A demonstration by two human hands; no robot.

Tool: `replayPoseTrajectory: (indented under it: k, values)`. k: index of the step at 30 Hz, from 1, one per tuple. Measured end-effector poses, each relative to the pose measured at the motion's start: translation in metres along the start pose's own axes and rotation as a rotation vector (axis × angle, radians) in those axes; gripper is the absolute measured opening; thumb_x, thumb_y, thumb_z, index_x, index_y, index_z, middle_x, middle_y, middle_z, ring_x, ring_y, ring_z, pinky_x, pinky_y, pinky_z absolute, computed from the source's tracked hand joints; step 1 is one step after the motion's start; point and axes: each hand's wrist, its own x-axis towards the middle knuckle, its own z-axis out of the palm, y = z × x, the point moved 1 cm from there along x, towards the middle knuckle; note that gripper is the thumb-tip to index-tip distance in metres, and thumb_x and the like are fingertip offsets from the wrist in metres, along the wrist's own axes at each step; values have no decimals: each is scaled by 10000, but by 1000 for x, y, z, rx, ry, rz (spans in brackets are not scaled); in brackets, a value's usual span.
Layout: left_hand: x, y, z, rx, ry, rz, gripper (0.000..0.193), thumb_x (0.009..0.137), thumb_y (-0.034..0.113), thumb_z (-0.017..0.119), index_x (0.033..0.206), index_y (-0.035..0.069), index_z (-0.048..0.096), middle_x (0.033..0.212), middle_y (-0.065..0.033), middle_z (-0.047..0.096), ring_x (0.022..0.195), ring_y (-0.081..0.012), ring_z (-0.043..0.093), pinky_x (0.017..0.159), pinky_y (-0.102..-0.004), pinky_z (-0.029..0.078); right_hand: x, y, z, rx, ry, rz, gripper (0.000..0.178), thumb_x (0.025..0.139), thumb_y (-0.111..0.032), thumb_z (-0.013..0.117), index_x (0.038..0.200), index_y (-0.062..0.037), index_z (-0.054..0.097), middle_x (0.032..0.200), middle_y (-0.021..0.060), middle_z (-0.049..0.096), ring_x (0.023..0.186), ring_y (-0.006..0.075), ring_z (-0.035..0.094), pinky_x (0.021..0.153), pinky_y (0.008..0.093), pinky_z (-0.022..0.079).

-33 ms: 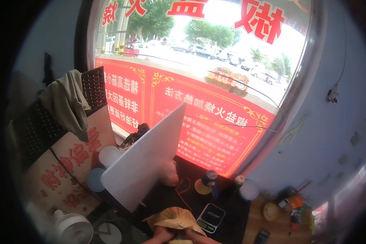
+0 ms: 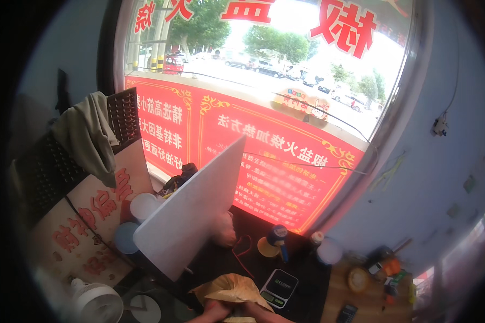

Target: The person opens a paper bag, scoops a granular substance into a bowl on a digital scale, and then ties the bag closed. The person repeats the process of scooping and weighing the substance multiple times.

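Observation:
A crumpled brown paper bag (image 2: 230,285) sits at the front edge of the dark table, at the bottom of the view. My left hand (image 2: 215,310) and my right hand (image 2: 251,310) meet at its near side, fingers curled inward on the paper. The fingertips are partly hidden in the folds, and I cannot see into the bag. A kitchen scale (image 2: 279,288) with a dark top lies just right of the bag, close to my right hand.
A tall white board (image 2: 194,210) leans upright left of centre. Behind the scale stands a blue and yellow megaphone (image 2: 275,242), with a red cord (image 2: 243,257) beside it. A remote-like black device (image 2: 348,313) lies on the wooden surface (image 2: 337,290) at right. A white fan-like object (image 2: 97,301) stands lower left.

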Motion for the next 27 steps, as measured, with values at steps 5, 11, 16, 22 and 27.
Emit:
replayPoseTrajectory:
  k: [5, 11, 16, 22, 27]
  values:
    - [11, -22, 8, 297, -168, 85, 372, 1021, 294, 658, 1313, 66, 688, 1203, -182, 752, 1160, -364, 716, 1027, -476, 537, -4, -38, 1, -11, 154, 47, 300, 994, -40, 540, 1163, 5, 784, 1044, 201, 793, 1008, 336, 769, 953, 434, 579]
    - [13, -41, 14, 257, -115, 179, 446, 1042, 395, 577, 1372, 110, 671, 1259, -195, 744, 1200, -409, 700, 1071, -512, 514, -11, -70, -7, -264, 412, -64, 295, 1027, -63, 548, 1237, 6, 744, 1151, 243, 774, 1083, 372, 756, 959, 421, 574]
    - [6, -37, 17, 414, 18, 201, 445, 1070, 402, 524, 1387, 137, 689, 1295, -188, 743, 1196, -391, 713, 1067, -552, 524, -29, -54, -4, -3, 297, 33, 370, 1063, -137, 541, 1378, -29, 702, 1314, 232, 739, 1220, 375, 714, 1032, 417, 548]
    - [5, -19, 3, 395, -173, 225, 379, 1057, 334, 537, 1251, 80, 740, 1229, -202, 753, 1165, -400, 714, 1012, -538, 543, -33, -48, -12, -441, 54, 322, 402, 1077, -250, 538, 1375, -30, 694, 1318, 235, 731, 1238, 366, 703, 1047, 431, 536]
    - [16, -30, -2, 317, -161, 291, 320, 1018, 291, 600, 1158, 44, 747, 1151, -199, 766, 1107, -405, 727, 915, -503, 566, -23, -48, -21, -504, 131, 115, 394, 1054, -278, 603, 1347, -27, 682, 1293, 236, 732, 1204, 385, 706, 1018, 453, 537]
